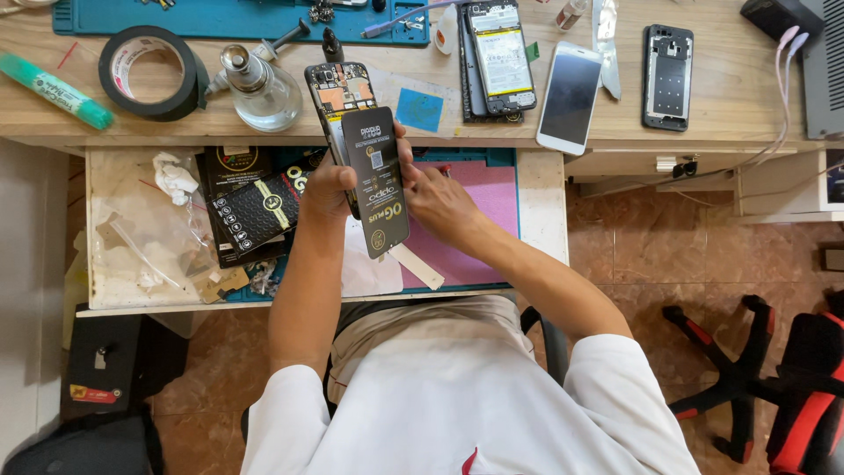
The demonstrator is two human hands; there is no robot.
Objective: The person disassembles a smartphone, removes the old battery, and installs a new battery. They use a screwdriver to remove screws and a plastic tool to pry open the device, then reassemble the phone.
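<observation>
Near the middle of the frame, the left hand (327, 187) wraps its fingers around an opened phone (338, 97), gripping it by the lower edge so that the upper part stands clear, showing orange and metallic parts inside a thin dark frame. In front of the phone sits a flat black rectangular pack (376, 180), glossy, with pale print, tilted slightly to the right. The right hand (437, 198) closes on the pack's right edge, thumb and fingers pinching it. A pale paper strip (418, 266) sticks out below the pack, long and narrow.

Both hands hover over a pull-out shelf (541, 202) with a smooth pink mat (492, 198) on it. To the left lie more black packs (255, 211) with a dotted pattern and crumpled white tissue (176, 176) on clear plastic wrap.

Along the top of the frame runs a wooden desk (730, 97) with visible grain. On it, from left to right: a green marker (54, 90), a round roll of black tape (149, 72), a clear glass bottle (261, 88) with a metal cap, a small blue square (419, 110), a phone with its battery showing (499, 57), a white phone (571, 97) with a dark glass screen, and a black phone frame (668, 77). A teal mat (237, 18) lies along the top edge.

At lower right, on brown tiled floor (633, 255), stands a black and red chair (774, 378).
</observation>
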